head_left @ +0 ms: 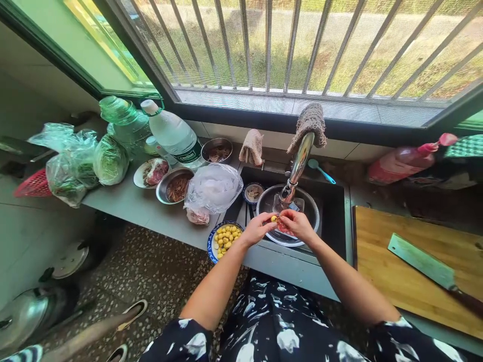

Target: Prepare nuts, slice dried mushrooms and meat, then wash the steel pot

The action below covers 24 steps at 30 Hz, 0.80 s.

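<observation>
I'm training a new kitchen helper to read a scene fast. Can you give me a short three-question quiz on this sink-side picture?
1. True or false: the cleaver lies on the wooden cutting board to the person's right.
2. What do the left hand and right hand hold between them? A) a small yellow piece B) a sponge C) a spoon
3. Fill in: the blue-rimmed plate of yellow pieces sits just to the ____ of the sink.

Key
1. True.
2. A, over the metal bowl under the tap.
3. Left.
</observation>
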### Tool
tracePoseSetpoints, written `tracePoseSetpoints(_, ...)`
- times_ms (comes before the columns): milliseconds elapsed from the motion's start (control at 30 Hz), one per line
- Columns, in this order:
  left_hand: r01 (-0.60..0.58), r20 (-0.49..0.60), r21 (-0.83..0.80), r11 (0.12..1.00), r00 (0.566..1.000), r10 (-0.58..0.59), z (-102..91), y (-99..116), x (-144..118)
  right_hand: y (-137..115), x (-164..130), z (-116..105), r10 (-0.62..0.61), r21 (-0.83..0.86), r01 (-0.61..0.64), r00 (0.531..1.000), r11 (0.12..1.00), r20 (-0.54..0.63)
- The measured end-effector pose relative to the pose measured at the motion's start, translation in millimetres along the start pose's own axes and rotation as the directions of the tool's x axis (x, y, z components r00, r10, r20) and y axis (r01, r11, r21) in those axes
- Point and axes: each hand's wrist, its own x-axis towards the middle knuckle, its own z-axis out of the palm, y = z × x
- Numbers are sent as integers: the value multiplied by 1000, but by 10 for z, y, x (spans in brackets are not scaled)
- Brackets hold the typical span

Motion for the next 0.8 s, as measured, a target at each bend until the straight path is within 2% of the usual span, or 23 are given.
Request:
tracePoseSetpoints(100, 53, -30, -163, 985, 998, -59, 70, -43, 10, -70, -5, 12, -131, -124, 125, 991, 984, -36)
tracePoseSetpoints(167, 60, -67, -226, 972, 995, -77, 103, -60, 5, -115, -15, 5, -142, -172, 135, 989, 976, -30)
tracePoseSetpoints(300, 34, -123, -99, 995, 991, -46, 111, -38, -31, -171, -44, -10, -27, -113, 28, 1000, 993, 13)
tracePoseSetpoints(400, -2, -122, 19, 1000, 993, 4, 96, 26, -62, -203, -60, -4, 65, -17, -64, 997, 998, 37)
tracePoseSetpoints(533, -42, -114, 153, 987, 992, 60, 90, 105, -92, -238, -70, 15, 128, 61, -131, 990, 989, 53)
tracePoseSetpoints(800, -9, -83, 97, 995, 996, 17, 101, 51, -105, -217, -89, 16, 135, 110, -144, 987, 983, 88)
